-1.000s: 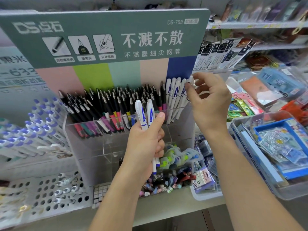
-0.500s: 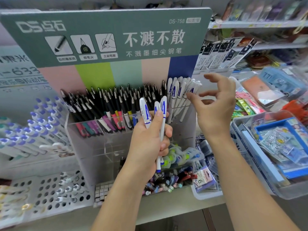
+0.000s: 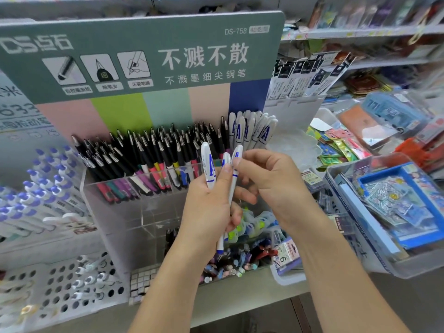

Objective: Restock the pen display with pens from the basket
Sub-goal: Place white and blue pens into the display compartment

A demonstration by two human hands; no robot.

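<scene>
Nearest the camera, the left hand (image 3: pixel 206 212) is wrapped around a small bunch of white pens (image 3: pixel 211 169), thumb pressed across their fronts, the barrels standing close to upright with blue-lettered caps up and tips poking out below the palm. The right hand (image 3: pixel 271 186) is right against it, thumb and forefinger closing on the cap end of the rightmost pen (image 3: pixel 236 162); it looks like a pinch, though how firm the hold is cannot be told. What the next move turns on: that pen's long axis runs nearly vertical, and the matching white pens already stocked (image 3: pixel 252 131) stand just behind and slightly to the right, in the rightmost section of the clear display bin (image 3: pixel 134 188). So the right hand is the nearer one, and a lift up out of the bunch followed by a short reach back and right, tip down, should seat it. The rest of the bin is packed with black-capped pens (image 3: pixel 153 152) leaning leftwards. No basket can be picked out for certain among the trays nearby.
</scene>
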